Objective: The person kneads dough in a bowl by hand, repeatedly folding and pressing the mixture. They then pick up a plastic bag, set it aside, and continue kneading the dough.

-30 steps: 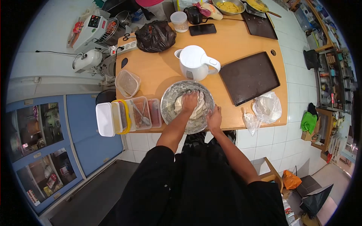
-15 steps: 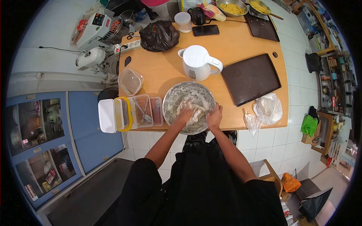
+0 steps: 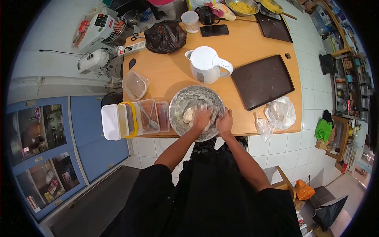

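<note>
A metal mixing bowl (image 3: 179, 96), coated inside with flour and sticky residue, stands at the table's near edge. Inside it, a pale lump of dough (image 3: 190, 115) lies on the left, against my left hand (image 3: 203, 118). Flour whitens the fingers of that hand, which are curled at the dough and partly blurred. My right hand (image 3: 225, 121) grips the bowl's right rim, with its fingers closed over the edge. Just behind the bowl stands a white electric kettle (image 3: 205, 65), its handle to the right.
Left of the bowl are several plastic containers (image 3: 148, 114) and a clear open tub (image 3: 135, 85). A dark baking tray (image 3: 263, 82) and clear plastic bags (image 3: 280, 113) lie to the right. Farther back are a black bag (image 3: 166, 36), a phone (image 3: 214, 30) and a lidded jar (image 3: 190, 21).
My left hand has shifted right within the bowl, and the dough now shows as a rounder lump on the hand's left side. My right hand stays on the rim.
</note>
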`<state>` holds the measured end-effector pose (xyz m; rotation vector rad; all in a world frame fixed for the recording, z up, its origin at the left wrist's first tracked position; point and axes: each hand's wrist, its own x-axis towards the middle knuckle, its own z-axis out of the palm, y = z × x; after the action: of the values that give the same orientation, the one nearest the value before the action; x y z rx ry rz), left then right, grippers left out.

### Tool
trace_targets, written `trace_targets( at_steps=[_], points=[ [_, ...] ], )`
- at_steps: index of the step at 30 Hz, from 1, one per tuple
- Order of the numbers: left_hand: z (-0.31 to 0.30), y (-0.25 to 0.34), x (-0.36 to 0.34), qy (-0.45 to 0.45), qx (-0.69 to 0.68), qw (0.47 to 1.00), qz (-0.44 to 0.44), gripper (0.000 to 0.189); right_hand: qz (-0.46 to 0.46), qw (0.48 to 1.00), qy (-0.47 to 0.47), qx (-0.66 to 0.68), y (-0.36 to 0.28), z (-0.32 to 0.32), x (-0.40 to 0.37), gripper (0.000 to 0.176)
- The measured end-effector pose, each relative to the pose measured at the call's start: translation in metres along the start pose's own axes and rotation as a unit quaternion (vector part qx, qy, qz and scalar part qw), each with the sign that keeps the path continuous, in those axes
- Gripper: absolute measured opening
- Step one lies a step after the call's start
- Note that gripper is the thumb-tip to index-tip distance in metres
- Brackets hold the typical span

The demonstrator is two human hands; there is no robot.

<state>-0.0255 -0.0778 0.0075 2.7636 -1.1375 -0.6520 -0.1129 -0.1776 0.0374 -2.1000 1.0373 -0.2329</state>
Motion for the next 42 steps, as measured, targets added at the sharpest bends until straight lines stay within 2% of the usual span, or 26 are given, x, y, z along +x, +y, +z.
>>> trace_targets(
  at_steps=[1, 4, 5, 8, 9, 12, 14, 16, 18, 19, 20, 21, 24, 27, 30, 33, 35, 36, 37, 39, 40, 42],
  points=[
    [0.005, -0.005, 0.008, 0.063, 0.036, 0.996, 0.050, 0.038, -0.006, 1.000, -0.003, 0.000, -0.001, -0.002, 0.000, 0.029],
    [0.010, -0.015, 0.032, 0.069, 0.020, 0.996, 0.057, 0.035, 0.006, 0.999, -0.039, -0.028, -0.004, -0.008, 0.002, 0.028],
    [0.011, -0.017, 0.040, 0.134, 0.023, 0.989, 0.059, 0.027, 0.000, 0.999, -0.038, -0.030, -0.005, -0.008, 0.004, 0.028],
    [0.016, -0.022, 0.066, 0.144, 0.013, 0.982, -0.119, 0.020, -0.010, 0.999, -0.038, -0.026, 0.000, -0.007, 0.001, 0.031],
    [0.026, -0.029, 0.072, 0.180, 0.000, 0.973, -0.145, 0.017, -0.010, 0.999, -0.037, -0.016, -0.005, -0.010, 0.003, 0.031],
    [0.037, -0.034, 0.078, 0.198, -0.118, 0.946, -0.228, 0.017, -0.015, 1.000, -0.015, -0.009, -0.004, -0.008, 0.006, 0.034],
    [0.087, -0.075, 0.090, 0.185, -0.332, 0.919, -0.109, 0.028, -0.010, 1.000, -0.014, -0.008, -0.005, -0.005, 0.010, 0.035],
    [0.053, -0.066, 0.059, 0.206, -0.224, 0.949, 0.086, 0.024, 0.012, 1.000, -0.029, -0.006, -0.003, -0.004, 0.012, 0.034],
    [0.047, -0.070, 0.055, -0.017, -0.345, 0.938, 0.016, 0.031, 0.018, 0.999, -0.034, -0.021, -0.004, -0.004, 0.015, 0.034],
    [0.015, -0.058, 0.043, -0.097, -0.201, 0.975, 0.019, 0.035, 0.021, 0.999, -0.037, -0.028, -0.004, -0.004, 0.015, 0.033],
    [-0.016, -0.047, 0.032, -0.176, -0.052, 0.983, 0.020, 0.038, 0.016, 0.999, -0.034, -0.018, -0.005, -0.005, 0.015, 0.031],
    [-0.034, -0.039, 0.028, -0.224, -0.011, 0.973, 0.044, 0.040, 0.012, 0.999, -0.032, -0.009, -0.006, -0.007, 0.014, 0.029],
    [-0.062, -0.020, 0.015, -0.172, 0.023, 0.981, 0.085, 0.041, 0.010, 0.999, -0.033, -0.001, -0.007, -0.007, 0.013, 0.028],
    [-0.015, -0.023, 0.025, -0.094, -0.012, 0.988, 0.125, 0.032, 0.006, 0.999, -0.031, -0.007, -0.006, -0.007, 0.013, 0.029],
    [-0.006, -0.020, 0.034, -0.127, -0.041, 0.985, 0.105, 0.035, 0.002, 0.999, -0.036, -0.008, -0.007, -0.010, 0.013, 0.029],
    [0.002, -0.039, 0.058, -0.164, -0.133, 0.973, 0.089, 0.035, 0.021, 0.999, -0.048, -0.014, -0.011, -0.015, 0.014, 0.029],
    [0.063, -0.079, 0.087, -0.142, -0.363, 0.917, 0.083, 0.027, 0.036, 0.998, -0.041, -0.015, -0.012, -0.017, 0.018, 0.028],
    [0.029, -0.069, 0.074, -0.192, -0.518, 0.834, 0.007, 0.025, 0.040, 0.999, -0.032, -0.013, -0.007, -0.016, 0.022, 0.028],
    [-0.009, -0.057, 0.059, -0.218, -0.651, 0.723, -0.083, 0.023, 0.043, 0.999, -0.023, -0.011, -0.003, -0.016, 0.024, 0.028],
    [-0.075, -0.047, 0.036, -0.165, -0.511, 0.838, 0.097, 0.026, 0.040, 0.999, -0.021, -0.018, 0.001, -0.022, 0.029, 0.028],
    [-0.095, -0.047, 0.026, -0.133, -0.429, 0.874, 0.185, 0.028, 0.039, 0.999, -0.021, -0.022, 0.002, -0.024, 0.029, 0.028],
    [-0.132, -0.046, 0.011, -0.125, -0.360, 0.912, 0.151, 0.029, 0.039, 0.999, -0.018, -0.026, 0.002, -0.025, 0.030, 0.029]
  ],
)
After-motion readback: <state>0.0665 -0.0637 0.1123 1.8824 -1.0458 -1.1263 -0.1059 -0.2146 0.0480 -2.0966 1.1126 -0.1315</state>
